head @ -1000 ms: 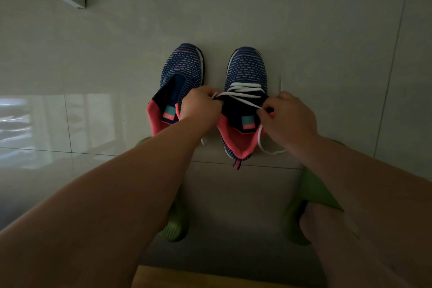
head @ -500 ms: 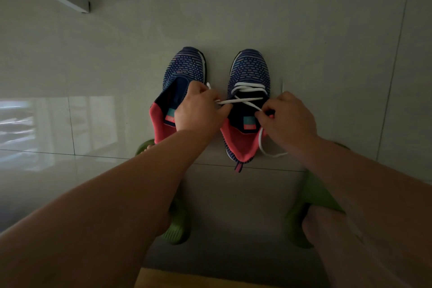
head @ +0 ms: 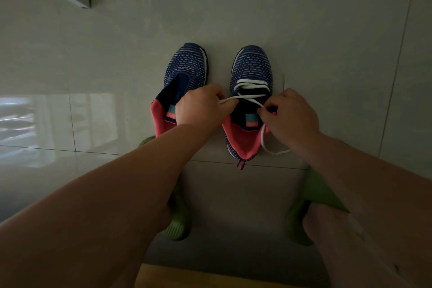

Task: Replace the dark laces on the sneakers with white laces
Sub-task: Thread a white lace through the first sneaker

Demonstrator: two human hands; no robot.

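While the green rubber slippers [head: 177, 222] stay planted nearest the camera, the left hand [head: 201, 106] has drawn back slightly from half a second ago, pinching one end of the flat white lace [head: 251, 96]. Right hand [head: 288, 116] pinches the other end. Between them sits the right blue knit sneaker [head: 251, 70], partly laced; left blue knit sneaker [head: 187, 65] unlaced.

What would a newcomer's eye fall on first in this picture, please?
Two hands, left hand and right hand, each pinching the white lace across the right sneaker mid-floor. Beside it, the left sneaker has no lace. Green slippers sit nearer the viewer.
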